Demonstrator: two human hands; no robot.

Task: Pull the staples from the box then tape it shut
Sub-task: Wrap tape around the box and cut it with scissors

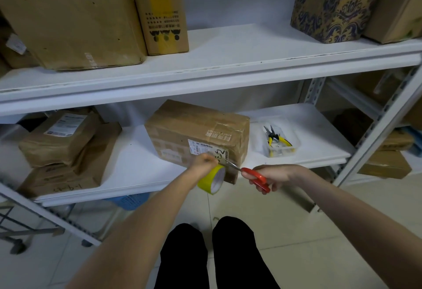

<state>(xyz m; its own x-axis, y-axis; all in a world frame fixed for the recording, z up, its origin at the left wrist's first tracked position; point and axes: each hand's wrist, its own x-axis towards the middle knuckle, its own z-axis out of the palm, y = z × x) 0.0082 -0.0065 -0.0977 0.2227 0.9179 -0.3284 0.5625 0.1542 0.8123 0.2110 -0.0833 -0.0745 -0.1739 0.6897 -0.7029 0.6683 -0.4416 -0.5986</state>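
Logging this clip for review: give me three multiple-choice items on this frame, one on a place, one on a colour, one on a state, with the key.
1. Where are the pliers?
A. In a clear tub on the lower shelf, to the right of the box
B. On the floor
C. On the upper shelf

2. What colour is the tape roll?
A. Blue
B. Yellow
C. Clear

3. What is the right hand doing?
A. Hanging empty
B. Holding pliers
C. Gripping red-handled scissors

Answers:
1 A: the yellow-handled pliers lie in the clear tub beside the box.
2 B: the roll under the left hand is yellow.
3 C: the scissors point their blades at the tape by the box's front corner.
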